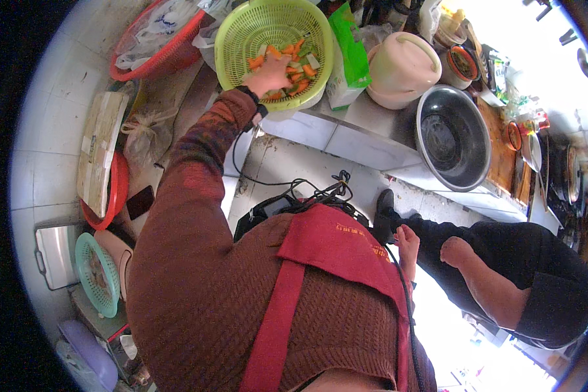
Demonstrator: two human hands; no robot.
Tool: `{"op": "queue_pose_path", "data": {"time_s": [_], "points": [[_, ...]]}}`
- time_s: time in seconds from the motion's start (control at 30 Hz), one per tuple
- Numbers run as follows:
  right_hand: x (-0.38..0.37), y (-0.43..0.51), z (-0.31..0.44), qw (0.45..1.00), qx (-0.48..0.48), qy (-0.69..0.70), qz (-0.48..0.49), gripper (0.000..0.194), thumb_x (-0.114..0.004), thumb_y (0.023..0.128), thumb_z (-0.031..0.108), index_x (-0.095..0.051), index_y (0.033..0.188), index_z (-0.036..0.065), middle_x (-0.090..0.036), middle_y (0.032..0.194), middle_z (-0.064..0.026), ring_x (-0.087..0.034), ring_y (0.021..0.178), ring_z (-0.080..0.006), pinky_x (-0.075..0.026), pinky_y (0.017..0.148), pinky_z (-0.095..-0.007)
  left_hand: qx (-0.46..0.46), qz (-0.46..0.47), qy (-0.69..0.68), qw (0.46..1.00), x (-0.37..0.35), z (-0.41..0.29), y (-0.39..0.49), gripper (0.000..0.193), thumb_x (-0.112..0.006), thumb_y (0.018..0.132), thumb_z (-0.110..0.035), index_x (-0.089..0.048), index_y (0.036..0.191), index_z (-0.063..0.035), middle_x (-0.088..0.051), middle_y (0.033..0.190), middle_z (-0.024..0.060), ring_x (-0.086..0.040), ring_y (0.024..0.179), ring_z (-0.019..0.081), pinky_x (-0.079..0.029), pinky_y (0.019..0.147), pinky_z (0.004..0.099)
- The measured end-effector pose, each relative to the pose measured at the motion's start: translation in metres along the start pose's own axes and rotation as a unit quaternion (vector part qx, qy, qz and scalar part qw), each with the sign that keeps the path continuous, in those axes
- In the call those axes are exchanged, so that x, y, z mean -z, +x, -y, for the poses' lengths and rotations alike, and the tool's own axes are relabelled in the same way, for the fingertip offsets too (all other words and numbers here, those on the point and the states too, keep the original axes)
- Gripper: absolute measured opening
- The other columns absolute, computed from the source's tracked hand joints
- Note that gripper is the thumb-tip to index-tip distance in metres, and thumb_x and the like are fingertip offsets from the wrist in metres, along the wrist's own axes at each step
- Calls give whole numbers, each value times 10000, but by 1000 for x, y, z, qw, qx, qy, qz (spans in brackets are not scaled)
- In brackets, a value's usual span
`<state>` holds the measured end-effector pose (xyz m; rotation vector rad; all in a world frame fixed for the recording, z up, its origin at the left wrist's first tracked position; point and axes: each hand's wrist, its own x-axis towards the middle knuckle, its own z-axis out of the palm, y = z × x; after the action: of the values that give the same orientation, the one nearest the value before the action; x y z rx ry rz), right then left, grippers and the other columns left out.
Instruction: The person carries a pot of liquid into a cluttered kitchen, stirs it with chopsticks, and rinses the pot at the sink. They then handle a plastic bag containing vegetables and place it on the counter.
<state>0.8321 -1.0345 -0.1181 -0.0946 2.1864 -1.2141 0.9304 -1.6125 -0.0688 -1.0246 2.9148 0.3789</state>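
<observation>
My left hand (270, 74) reaches into a yellow-green plastic colander (235, 29) on the counter. Its fingers are down among cut orange carrot pieces (301, 88) and pale green vegetable chunks (313, 61). Whether they grip any piece is hidden. Low at my right side, beside the red apron (333, 240), is my right hand (406, 240), loosely curled, with nothing seen in it. A green and white packet (350, 63) stands just right of the colander.
Another person's hand (456, 252) is close to my right. A pink plastic bucket (404, 71) and a grey metal basin (453, 139) are along the counter, the basin overhanging its front edge. Black cables (318, 188) hang before me. A red basket (157, 63) holds plastic bags at left.
</observation>
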Motion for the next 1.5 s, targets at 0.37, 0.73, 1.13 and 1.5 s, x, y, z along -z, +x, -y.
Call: {"op": "queue_pose_path", "data": {"time_s": [0.37,0.73,1.13,1.5], "points": [[1,-11,-47,993,23,-100,-54,350,-589,791,294,-608,950,-18,-631,775,-177,-628,684,-252,-474,629,-329,-217,-22,-11,976,6,69,-4,286,-557,732,-79,-586,1016,-63,-525,1110,209,-460,1062,380,-384,903,440],[12,-13,-68,982,85,-138,-100,282,-602,790,224,-609,914,-29,-641,758,-126,-600,692,-145,-462,629,-310,-153,-108,-276,943,72,-56,-53,264,-546,748,5,-577,1010,-16,-556,862,95,-553,777,223,-447,703,303],[38,-94,-252,925,-311,186,-110,321,-587,813,220,-548,992,-43,-564,799,-123,-579,599,-245,-509,483,-356,-209,285,-213,911,-77,-122,-100,411,-656,706,-173,-574,1091,-53,-584,957,102,-566,823,219,-477,714,314],[39,-162,-296,854,-332,246,-315,362,-555,837,324,-561,899,-33,-571,697,-128,-546,500,-202,-460,406,-311,-51,470,-356,806,-194,-212,-101,392,-630,812,-267,-544,1101,-16,-577,912,57,-589,711,158,-502,589,292]]}}
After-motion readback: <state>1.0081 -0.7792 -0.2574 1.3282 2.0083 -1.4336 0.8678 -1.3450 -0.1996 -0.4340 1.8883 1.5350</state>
